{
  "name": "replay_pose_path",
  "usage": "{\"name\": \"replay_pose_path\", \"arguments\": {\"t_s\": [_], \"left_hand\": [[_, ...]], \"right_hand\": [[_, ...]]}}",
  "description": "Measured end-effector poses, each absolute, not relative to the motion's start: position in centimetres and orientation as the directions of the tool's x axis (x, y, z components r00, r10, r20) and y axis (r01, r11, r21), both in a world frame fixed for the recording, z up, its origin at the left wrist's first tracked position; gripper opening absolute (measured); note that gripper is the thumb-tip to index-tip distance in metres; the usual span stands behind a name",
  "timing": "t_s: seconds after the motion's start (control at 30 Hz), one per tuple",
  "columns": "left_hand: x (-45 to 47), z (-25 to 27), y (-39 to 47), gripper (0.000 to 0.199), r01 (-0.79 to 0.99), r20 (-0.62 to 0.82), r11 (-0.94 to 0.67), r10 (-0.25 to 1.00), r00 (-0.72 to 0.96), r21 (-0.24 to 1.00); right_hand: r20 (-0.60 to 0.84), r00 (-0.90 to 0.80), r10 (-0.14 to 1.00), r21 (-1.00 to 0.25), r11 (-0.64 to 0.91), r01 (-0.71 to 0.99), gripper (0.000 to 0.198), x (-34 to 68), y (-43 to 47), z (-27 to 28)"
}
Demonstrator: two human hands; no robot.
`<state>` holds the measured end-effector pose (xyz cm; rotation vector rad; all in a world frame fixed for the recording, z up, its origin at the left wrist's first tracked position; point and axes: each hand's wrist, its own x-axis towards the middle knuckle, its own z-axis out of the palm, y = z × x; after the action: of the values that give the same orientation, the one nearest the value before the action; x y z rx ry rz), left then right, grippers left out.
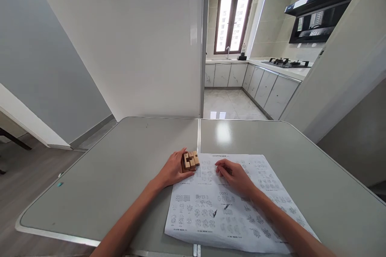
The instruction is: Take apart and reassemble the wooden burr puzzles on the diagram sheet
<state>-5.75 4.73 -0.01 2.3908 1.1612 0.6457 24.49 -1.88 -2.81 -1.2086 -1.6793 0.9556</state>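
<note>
Left hand (173, 170) is cupping a small wooden block puzzle (189, 160), fingers curled round its left side and gripping it. Puzzle is sitting at the top-left corner of a printed diagram sheet (235, 213), near the centre seam of the grey table (105, 176). Right hand (237, 176) is resting on the sheet, fingers loosely bent, tips pressing the paper, holding nothing. Hands are lying near each other, not touching.

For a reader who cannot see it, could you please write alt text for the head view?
A person's left hand grips a small interlocking wooden block puzzle at the top edge of a large white printed diagram sheet on a grey folding table. The right hand rests on the sheet, fingers curled.
</note>
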Motion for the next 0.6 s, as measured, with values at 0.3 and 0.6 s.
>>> {"name": "replay_pose_path", "arguments": {"t_s": [0.3, 0.6], "left_hand": [[-5.48, -0.54, 4.03, 0.088, 0.643, 0.236, -0.561, 0.819, 0.524, 0.521], [-5.25, -1.04, 4.05, 0.099, 0.677, 0.216, -0.531, 0.841, 0.497, 0.510]], "right_hand": [[0.172, -0.190, 0.967, -0.915, 0.228, 0.333, 0.037, 24.53, -1.98, -2.89], [0.169, -0.191, 0.967, -0.914, 0.226, 0.336, 0.035, 24.53, -1.95, -2.93]]}}
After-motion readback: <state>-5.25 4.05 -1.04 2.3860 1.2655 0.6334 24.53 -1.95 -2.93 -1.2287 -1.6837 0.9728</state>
